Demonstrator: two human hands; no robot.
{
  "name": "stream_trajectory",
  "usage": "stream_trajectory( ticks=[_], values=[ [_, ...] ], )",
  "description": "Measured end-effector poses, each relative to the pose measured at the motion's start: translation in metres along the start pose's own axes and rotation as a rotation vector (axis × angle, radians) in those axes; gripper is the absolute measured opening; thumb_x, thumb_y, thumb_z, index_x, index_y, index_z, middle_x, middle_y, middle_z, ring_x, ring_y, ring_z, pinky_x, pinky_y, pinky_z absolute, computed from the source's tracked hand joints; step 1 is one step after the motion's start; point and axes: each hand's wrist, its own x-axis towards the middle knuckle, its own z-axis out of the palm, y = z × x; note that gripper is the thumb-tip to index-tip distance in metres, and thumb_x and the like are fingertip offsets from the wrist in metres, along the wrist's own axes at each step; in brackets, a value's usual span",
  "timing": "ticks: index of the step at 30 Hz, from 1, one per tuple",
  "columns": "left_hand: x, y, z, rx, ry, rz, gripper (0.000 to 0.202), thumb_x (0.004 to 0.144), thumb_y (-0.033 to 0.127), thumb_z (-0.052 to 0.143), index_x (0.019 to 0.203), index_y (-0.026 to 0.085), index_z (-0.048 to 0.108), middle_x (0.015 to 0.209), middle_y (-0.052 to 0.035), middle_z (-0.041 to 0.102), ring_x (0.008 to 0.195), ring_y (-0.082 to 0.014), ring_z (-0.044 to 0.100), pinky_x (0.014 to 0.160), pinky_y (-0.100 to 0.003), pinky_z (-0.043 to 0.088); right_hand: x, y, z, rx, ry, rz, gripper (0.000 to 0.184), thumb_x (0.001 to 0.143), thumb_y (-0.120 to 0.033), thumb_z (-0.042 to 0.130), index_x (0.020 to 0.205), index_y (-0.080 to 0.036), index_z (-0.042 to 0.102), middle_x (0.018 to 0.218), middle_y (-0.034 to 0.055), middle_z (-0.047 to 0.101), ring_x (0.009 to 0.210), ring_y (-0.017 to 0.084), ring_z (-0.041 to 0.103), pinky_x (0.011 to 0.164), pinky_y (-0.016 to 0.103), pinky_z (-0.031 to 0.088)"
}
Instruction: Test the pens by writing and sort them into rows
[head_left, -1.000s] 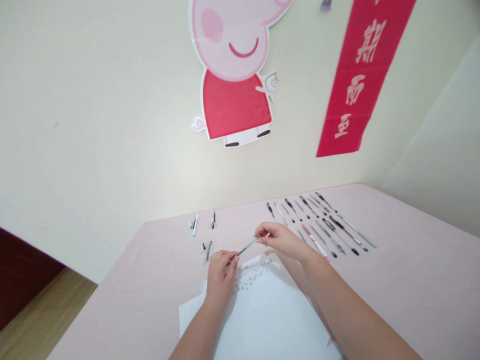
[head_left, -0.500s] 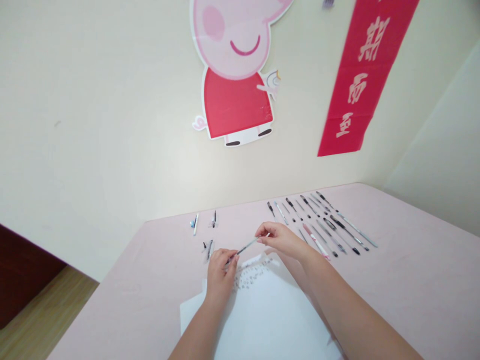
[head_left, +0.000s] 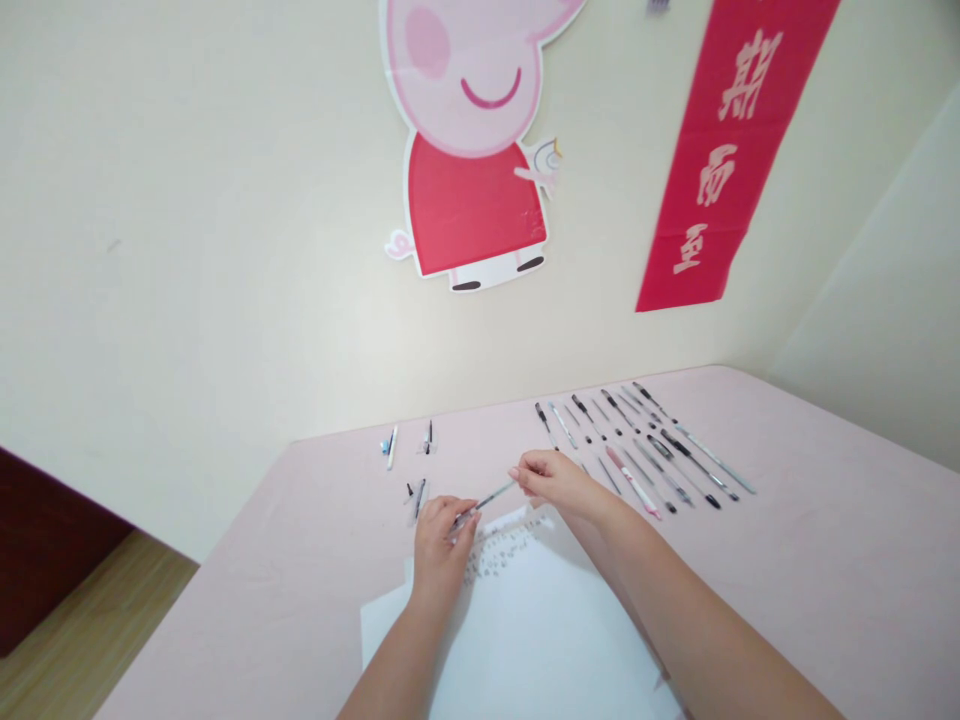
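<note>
A thin pen part (head_left: 496, 494) is pinched by both hands, the lower end in the left hand (head_left: 442, 540), the upper in the right hand (head_left: 553, 478), probably for steadiness, above the white paper's (head_left: 547, 640) far edge. Near the table's (head_left: 300, 580) far right corner, pens (head_left: 660, 448) are spread in rows, presumably for easy picking.

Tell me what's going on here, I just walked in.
A person is handling a thin pen or refill with both bare hands. The left grip holds its near, darker end, and the right grip is at its far end, above the top of some white paper. On the pink table, pens and thin sticks lie in rows to the right, and three small groups of pen pieces lie to the left.
</note>
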Motion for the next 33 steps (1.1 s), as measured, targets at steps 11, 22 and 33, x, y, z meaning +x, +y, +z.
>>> stream_trajectory(
  ticks=[11,22,33],
  values=[
    [-0.0006,-0.0028,0.0012,-0.019,0.000,-0.020,0.014,0.080,0.028,0.057,0.087,0.021,0.068,0.081,-0.0035,0.063,0.083,-0.0198,0.056,0.075,-0.035,0.044,-0.0010,-0.0016,-0.0051,-0.125,0.013,-0.130,0.024,0.078,-0.039,0.052,0.073,-0.016,0.054,0.072,0.0027,0.057,0.068,0.014,0.052,0.056,0.023,0.038],
    [-0.0004,-0.0022,0.0009,-0.008,-0.005,-0.011,0.015,0.079,0.028,0.058,0.087,0.021,0.068,0.081,-0.0036,0.063,0.082,-0.0198,0.056,0.074,-0.035,0.045,0.0018,0.0020,-0.0004,-0.146,-0.002,-0.051,0.042,0.083,-0.047,0.045,0.053,-0.018,0.047,0.048,-0.0014,0.048,0.048,0.011,0.044,0.048,0.022,0.031],
    [-0.0003,-0.0031,0.0010,-0.017,-0.012,-0.017,0.015,0.080,0.028,0.057,0.086,0.022,0.068,0.082,-0.0037,0.063,0.083,-0.0200,0.056,0.074,-0.035,0.045,-0.0018,-0.0010,-0.0021,-0.131,-0.009,-0.116,0.017,0.077,-0.033,0.053,0.070,-0.017,0.051,0.067,0.0007,0.055,0.062,0.013,0.050,0.055,0.022,0.037]
  ],
)
